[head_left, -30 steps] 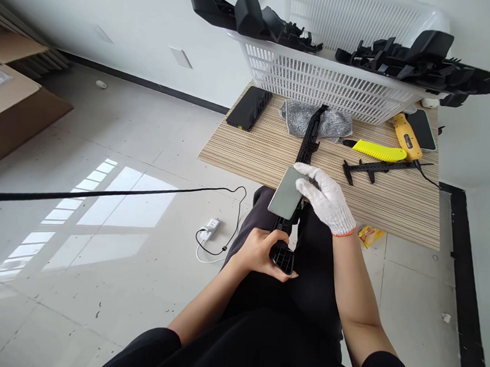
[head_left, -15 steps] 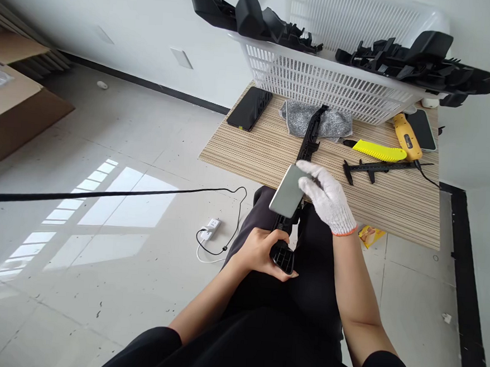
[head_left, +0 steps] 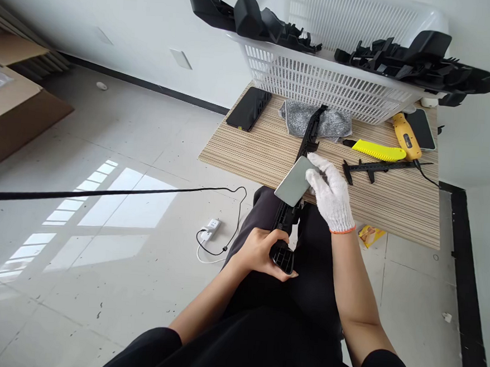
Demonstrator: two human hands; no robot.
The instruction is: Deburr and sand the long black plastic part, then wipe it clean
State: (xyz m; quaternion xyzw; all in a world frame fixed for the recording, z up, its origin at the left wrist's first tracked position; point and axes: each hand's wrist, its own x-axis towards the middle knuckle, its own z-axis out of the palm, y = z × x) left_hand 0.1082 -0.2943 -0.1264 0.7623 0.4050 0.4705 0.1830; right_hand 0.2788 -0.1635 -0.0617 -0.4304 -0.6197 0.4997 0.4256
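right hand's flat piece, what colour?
The flat piece is pale grey-green, seen best in the head view.

Left fingers (head_left: 275,236) grip 1 black part (head_left: 309,140); gloved right fingers (head_left: 319,182) hold 1 grey plate (head_left: 294,183).

My table (head_left: 239,149) is a striped, wood-look board. Reading it as a dial, I have a dark phone (head_left: 249,109) at ten o'clock, a grey cloth (head_left: 296,121) at eleven, overlapped by the far end of my long black part (head_left: 307,142), and a white slatted basket (head_left: 360,94) at twelve. A yellow corded tool (head_left: 406,138) and a dark flat device (head_left: 424,130) sit past two, a bright yellow tool (head_left: 381,151) at three, a black caliper (head_left: 372,168) towards four.
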